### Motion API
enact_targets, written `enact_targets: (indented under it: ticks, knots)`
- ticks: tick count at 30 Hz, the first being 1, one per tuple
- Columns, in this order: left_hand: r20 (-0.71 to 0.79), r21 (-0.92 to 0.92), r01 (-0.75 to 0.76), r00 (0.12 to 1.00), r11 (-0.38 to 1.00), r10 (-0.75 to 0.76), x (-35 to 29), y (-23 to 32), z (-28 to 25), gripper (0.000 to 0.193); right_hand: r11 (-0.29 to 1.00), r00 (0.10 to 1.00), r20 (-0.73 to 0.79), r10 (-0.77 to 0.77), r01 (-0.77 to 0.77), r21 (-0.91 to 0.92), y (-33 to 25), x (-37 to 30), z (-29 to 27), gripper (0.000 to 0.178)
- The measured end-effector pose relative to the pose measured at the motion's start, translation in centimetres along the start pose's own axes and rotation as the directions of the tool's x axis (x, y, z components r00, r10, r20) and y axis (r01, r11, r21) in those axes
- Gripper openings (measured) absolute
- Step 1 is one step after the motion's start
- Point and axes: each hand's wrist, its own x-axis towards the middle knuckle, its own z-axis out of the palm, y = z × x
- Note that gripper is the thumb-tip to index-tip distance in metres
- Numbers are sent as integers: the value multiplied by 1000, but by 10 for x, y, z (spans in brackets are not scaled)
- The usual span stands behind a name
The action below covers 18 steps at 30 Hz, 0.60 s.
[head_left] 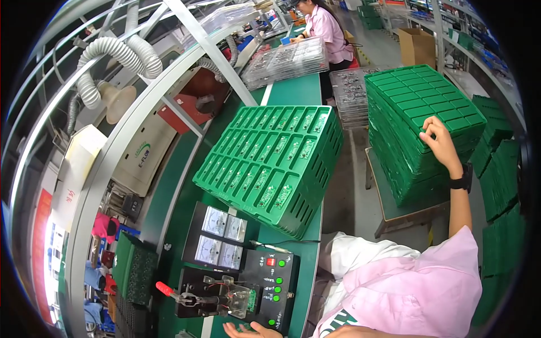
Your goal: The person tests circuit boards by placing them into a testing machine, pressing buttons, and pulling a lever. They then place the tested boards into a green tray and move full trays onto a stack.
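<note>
1. Head view: left hand (252,331), cut by the lower edge, lies loosely spread beside a black red-handled clamp fixture (197,299); its clear plate probably steadies a small green circuit board (252,300).
2. Right hand (440,141), fingers curled (grip cannot be told), overlaps the stacked green plastic trays (403,96).
3. Green slotted tray stack (309,191), compartments likely separating boards, reaches the green table (307,262)'s edge; an open aisle lies beyond.

Glossy plastic trays (394,152); cloth shirt (403,290)

the left hand (258,332) is cut off below, a co-worker (332,36) above.
</note>
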Motion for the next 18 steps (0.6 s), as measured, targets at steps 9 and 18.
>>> enact_targets:
  ticks: [9, 18]
  knots:
    - [309, -681, -212, 785, 701, 537, 11, 105, 4, 53, 964, 993, 54, 105, -115, 239, 22, 27, 3, 26]
    - [581, -796, 174, -50, 580, 813, -38, 224, 188, 32, 928, 993, 12, 117, -113, 355, 6, 38, -21, 27]
